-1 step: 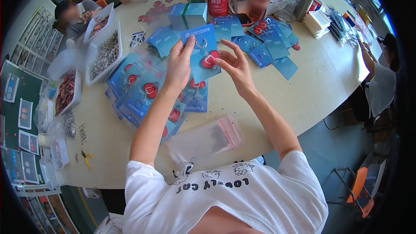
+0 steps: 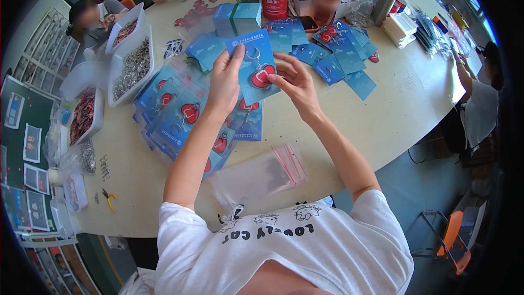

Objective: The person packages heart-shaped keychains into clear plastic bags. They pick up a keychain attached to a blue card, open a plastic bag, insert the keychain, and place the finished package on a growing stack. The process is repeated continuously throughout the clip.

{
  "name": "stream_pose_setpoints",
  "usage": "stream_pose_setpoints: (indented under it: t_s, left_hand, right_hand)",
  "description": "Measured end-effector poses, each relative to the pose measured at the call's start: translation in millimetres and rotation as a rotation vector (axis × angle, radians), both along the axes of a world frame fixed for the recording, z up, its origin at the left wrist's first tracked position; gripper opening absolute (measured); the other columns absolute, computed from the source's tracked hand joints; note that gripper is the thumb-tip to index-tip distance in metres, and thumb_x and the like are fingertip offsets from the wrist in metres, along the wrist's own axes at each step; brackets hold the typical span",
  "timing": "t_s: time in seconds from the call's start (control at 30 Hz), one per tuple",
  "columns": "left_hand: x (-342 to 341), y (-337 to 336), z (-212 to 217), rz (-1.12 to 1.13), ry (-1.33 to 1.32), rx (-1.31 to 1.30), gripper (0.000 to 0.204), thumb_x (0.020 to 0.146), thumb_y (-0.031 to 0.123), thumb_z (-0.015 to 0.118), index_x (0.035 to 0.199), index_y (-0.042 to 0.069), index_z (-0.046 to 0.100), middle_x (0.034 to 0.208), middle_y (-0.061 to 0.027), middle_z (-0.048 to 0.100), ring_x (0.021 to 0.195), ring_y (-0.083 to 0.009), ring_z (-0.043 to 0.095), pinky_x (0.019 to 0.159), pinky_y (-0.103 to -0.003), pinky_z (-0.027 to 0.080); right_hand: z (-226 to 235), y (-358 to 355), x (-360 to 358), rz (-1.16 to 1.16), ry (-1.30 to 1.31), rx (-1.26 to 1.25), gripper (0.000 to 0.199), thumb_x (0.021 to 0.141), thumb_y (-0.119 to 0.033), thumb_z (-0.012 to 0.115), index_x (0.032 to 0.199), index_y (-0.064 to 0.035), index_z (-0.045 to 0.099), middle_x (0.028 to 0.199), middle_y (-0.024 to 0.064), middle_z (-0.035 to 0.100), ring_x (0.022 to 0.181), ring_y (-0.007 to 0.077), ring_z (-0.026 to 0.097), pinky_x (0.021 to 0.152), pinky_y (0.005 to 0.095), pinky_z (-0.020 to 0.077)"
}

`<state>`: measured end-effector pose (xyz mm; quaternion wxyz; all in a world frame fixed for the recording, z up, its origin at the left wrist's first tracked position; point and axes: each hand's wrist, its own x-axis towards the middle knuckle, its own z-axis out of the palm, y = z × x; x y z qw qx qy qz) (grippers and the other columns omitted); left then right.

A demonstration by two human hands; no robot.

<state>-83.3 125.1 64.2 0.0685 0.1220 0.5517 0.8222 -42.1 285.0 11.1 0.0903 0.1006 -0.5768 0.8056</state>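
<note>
My left hand (image 2: 226, 79) grips a blue printed card (image 2: 248, 90) by its left edge, thumb on the front. On the card hangs a keychain with a silver ring (image 2: 253, 53) and a red heart-like pendant (image 2: 262, 77). My right hand (image 2: 297, 84) pinches the pendant at the card's right edge, its thumb on the pendant and its fingertips partly hidden behind the card. Below and left of my hands lie overlapping bagged cards with red keychains (image 2: 190, 113). Clear zip bags (image 2: 256, 180) lie stacked close to my chest.
Tubs of metal rings (image 2: 132, 68) and red pieces (image 2: 85, 114) stand at left, with yellow-handled pliers (image 2: 109, 200) nearer me. Beyond my hands are a banded card stack (image 2: 237, 19), loose cards (image 2: 344, 54) and a red tin of scissors (image 2: 274, 4). Other people sit around the table.
The fingers of my right hand have curled in toward the card's edge. The pendant has shifted slightly leftward on the card. My left hand stays almost where it was.
</note>
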Motion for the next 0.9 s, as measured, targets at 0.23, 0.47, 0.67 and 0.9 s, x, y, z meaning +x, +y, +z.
stream_pose_setpoints:
  t_s: [0.23,0.47,0.67,0.9]
  left_hand:
    - [11.6,-2.3,4.2,0.174,-0.011,0.121,0.018,0.095,0.024,0.059,0.104,0.008,0.062,0.103,0.0028,0.061,0.096,-0.004,0.053,0.085,-0.02,0.039]
    - [11.5,-6.0,-7.0,0.268,0.102,-0.008,0.024,0.097,0.029,0.054,0.106,0.008,0.061,0.104,0.002,0.061,0.094,-0.0039,0.053,0.08,-0.021,0.043]
    - [21.4,2.0,3.2,0.243,-0.019,0.23,0.024,0.098,0.028,0.053,0.109,0.007,0.059,0.106,-0.0009,0.062,0.096,-0.0078,0.058,0.083,-0.025,0.048]
    - [30.8,-3.3,1.5,0.247,-0.065,0.326,0.024,0.097,0.025,0.054,0.111,0.006,0.057,0.108,-0.0031,0.062,0.097,-0.01,0.06,0.083,-0.026,0.051]
  right_hand:
    - [0.8,-20.7,4.9,-0.241,0.125,0.362,0.05,0.08,-0.022,0.077,0.116,0.0021,0.054,0.101,0.0095,0.068,0.087,0.0111,0.062,0.073,0.0243,0.0475]
    - [-1.7,-17.9,-1.7,-0.391,0.162,0.343,0.031,0.082,-0.018,0.074,0.107,-0.0034,0.064,0.091,0.0079,0.07,0.081,0.015,0.063,0.074,0.0282,0.0469]
    - [16.6,-9.0,9.0,-0.815,0.808,0.907,0.032,0.074,-0.002,0.067,0.103,-0.0153,0.071,0.112,0.0021,0.066,0.102,0.0207,0.061,0.084,0.034,0.0456]
    - [10.7,-9.9,34.6,-0.565,0.678,1.014,0.04,0.069,-0.008,0.069,0.108,-0.0145,0.07,0.121,0.0049,0.059,0.114,0.0248,0.051,0.09,0.0351,0.0411]
